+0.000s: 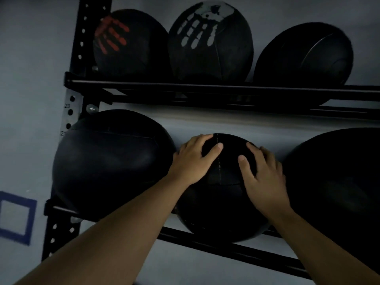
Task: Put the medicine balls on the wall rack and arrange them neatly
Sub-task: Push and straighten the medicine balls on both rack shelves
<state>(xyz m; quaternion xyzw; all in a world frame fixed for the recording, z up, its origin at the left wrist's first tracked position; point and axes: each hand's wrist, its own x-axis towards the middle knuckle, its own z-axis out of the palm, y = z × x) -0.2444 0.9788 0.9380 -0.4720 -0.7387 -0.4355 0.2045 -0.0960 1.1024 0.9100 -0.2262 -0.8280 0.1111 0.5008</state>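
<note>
A black wall rack (205,87) holds two rows of black medicine balls. On the lower rails a middle ball (222,204) sits between a large left ball (111,161) and a right ball (337,182). My left hand (193,159) lies spread on the middle ball's upper left, and my right hand (265,173) presses its upper right. The upper shelf carries a ball with a red handprint (127,44), one with a white handprint (209,40) and a plain ball (304,54).
The rack's perforated black upright (82,38) runs down the left side against a pale wall. A blue tape square (16,217) is stuck on the wall at the lower left. The lower front rail (226,245) slopes down to the right.
</note>
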